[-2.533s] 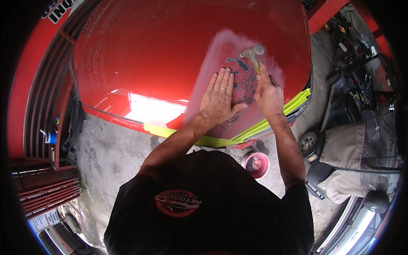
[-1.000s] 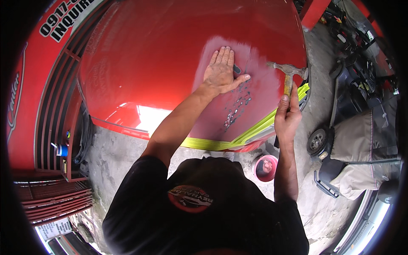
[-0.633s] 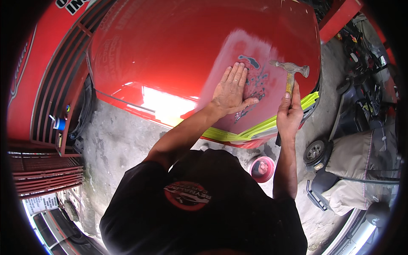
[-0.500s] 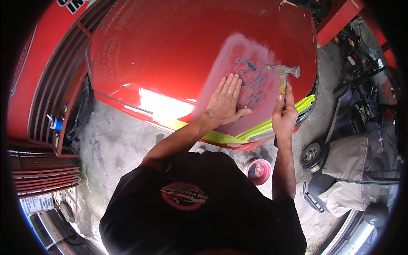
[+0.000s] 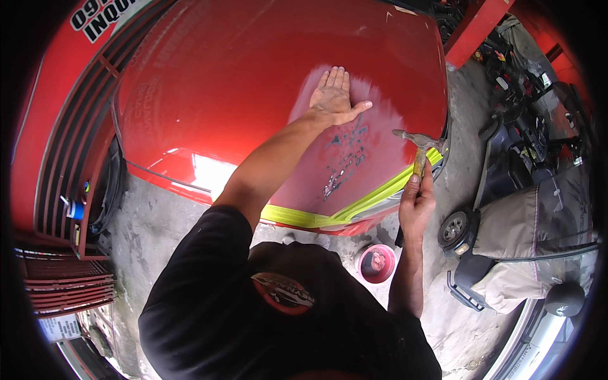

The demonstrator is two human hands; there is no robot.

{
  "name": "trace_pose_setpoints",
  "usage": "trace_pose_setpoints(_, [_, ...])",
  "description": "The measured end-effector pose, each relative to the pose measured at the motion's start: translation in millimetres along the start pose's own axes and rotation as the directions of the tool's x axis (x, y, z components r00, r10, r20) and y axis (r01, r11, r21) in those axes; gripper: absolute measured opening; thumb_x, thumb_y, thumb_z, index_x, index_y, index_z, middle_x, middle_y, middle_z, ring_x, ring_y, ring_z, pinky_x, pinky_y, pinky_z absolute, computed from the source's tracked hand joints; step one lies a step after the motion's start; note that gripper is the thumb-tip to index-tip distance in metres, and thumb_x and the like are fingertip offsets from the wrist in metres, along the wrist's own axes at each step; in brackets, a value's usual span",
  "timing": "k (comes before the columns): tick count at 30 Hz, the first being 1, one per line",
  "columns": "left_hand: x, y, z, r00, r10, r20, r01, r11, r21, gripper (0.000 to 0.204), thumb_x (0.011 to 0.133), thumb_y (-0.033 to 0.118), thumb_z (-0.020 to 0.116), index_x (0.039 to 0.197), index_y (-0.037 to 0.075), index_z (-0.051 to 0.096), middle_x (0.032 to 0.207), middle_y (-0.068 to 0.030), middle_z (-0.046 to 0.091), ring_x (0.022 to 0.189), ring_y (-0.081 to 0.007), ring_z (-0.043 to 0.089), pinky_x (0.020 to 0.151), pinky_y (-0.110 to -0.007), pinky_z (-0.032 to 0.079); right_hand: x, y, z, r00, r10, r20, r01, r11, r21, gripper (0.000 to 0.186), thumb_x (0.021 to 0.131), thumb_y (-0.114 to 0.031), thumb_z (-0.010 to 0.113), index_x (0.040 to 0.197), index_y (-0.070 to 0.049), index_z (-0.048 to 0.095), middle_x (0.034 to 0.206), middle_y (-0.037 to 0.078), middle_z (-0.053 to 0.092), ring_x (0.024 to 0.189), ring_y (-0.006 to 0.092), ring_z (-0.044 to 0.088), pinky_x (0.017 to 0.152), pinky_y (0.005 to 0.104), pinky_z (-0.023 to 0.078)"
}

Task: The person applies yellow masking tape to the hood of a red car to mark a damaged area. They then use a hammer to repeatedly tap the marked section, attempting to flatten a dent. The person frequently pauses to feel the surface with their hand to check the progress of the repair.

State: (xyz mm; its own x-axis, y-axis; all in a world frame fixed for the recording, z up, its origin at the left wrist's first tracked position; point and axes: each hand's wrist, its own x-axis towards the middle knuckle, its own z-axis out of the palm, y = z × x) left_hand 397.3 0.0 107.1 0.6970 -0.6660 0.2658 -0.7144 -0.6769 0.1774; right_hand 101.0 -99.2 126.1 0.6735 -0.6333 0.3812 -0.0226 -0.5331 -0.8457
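Note:
A red car hood (image 5: pixel 240 76) fills the upper middle, with a dull sanded patch (image 5: pixel 301 183) marked by dark bare spots. My left hand (image 5: pixel 334 100) lies flat near the top of this patch, fingers extended and thumb out to the right. My right hand (image 5: pixel 415 206) grips the worn yellow handle of a hammer (image 5: pixel 419 140), whose metal head is over the hood’s right side. Bright yellow-green masking tape (image 5: pixel 291 215) runs along the near and right edges of the hood, partly under the hammer.
A pink bucket (image 5: pixel 373 275) with a rag sits on the concrete floor (image 5: pixel 149 240). Red slatted metalwork (image 5: pixel 69 282) stands left, beside a blue-and-white container (image 5: pixel 75 209). Dark vehicles with a wheel (image 5: pixel 455 228) and grey covers (image 5: pixel 506 225) line the right, below a red post (image 5: pixel 475 31).
Since half a second ago, my left hand has slid forward, away from me, to the patch’s upper end. My right hand and the hammer sit lower in the view, nearer the tape.

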Motion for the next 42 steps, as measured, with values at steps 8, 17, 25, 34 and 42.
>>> trace_pose_setpoints(8, [-95.9,13.6,1.9,0.994,0.076,-0.083,-0.075,0.997,0.021,0.114,0.093,0.082,0.034,0.156,-0.012,0.023,0.166,-0.0261,0.024,0.157,-0.0358,0.016,0.129,-0.045,0.010,3.3,-8.6,-3.9,0.990,0.140,0.034,-0.139,0.990,-0.021,0.047,0.108,-0.013,0.051,0.150,0.006,0.045,0.111,0.012,0.072,0.092,0.0101,0.061,0.081,0.0266,0.051])
trace_pose_setpoints(17, [-172.8,26.9,9.8,0.981,0.150,-0.121,-0.151,0.988,-0.002,0.112,0.092,0.077,0.045,0.153,-0.015,0.028,0.162,-0.0304,0.028,0.155,-0.0401,0.021,0.128,-0.050,0.014,5.1,-11.0,12.9,0.995,0.043,0.095,-0.049,0.997,0.057,0.047,0.107,-0.012,0.052,0.149,0.008,0.045,0.120,0.016,0.071,0.101,0.0137,0.063,0.089,0.0276,0.051])
trace_pose_setpoints(25, [-63.5,27.3,12.0,0.986,0.135,-0.102,-0.135,0.991,0.008,0.111,0.095,0.078,0.037,0.154,-0.015,0.025,0.164,-0.0302,0.024,0.156,-0.0395,0.019,0.128,-0.048,0.012,0.8,-0.8,2.6,0.995,0.089,0.039,-0.091,0.994,0.064,0.047,0.108,-0.013,0.052,0.149,0.008,0.045,0.119,0.015,0.071,0.101,0.0139,0.063,0.090,0.0278,0.051])
trace_pose_setpoints(34, [-11.1,29.7,3.9,0.995,0.101,0.022,-0.100,0.994,-0.035,0.111,0.095,0.079,0.032,0.156,-0.013,0.022,0.165,-0.0287,0.022,0.157,-0.0375,0.014,0.130,-0.044,0.010,-12.8,22.6,-20.5,0.994,0.095,-0.051,-0.091,0.993,0.075,0.048,0.108,-0.012,0.051,0.151,0.007,0.043,0.126,0.015,0.069,0.113,0.0151,0.062,0.099,0.0299,0.048])
trace_pose_setpoints(42, [-72.1,36.1,9.4,0.989,0.127,-0.076,-0.126,0.992,0.008,0.112,0.094,0.079,0.037,0.155,-0.014,0.024,0.164,-0.0289,0.025,0.156,-0.0386,0.018,0.129,-0.047,0.013,-5.3,21.2,-6.1,1.000,0.017,-0.015,-0.016,0.996,0.087,0.049,0.109,-0.014,0.051,0.153,0.005,0.040,0.095,0.000,0.061,0.081,0.0045,0.049,0.071,0.0207,0.041])
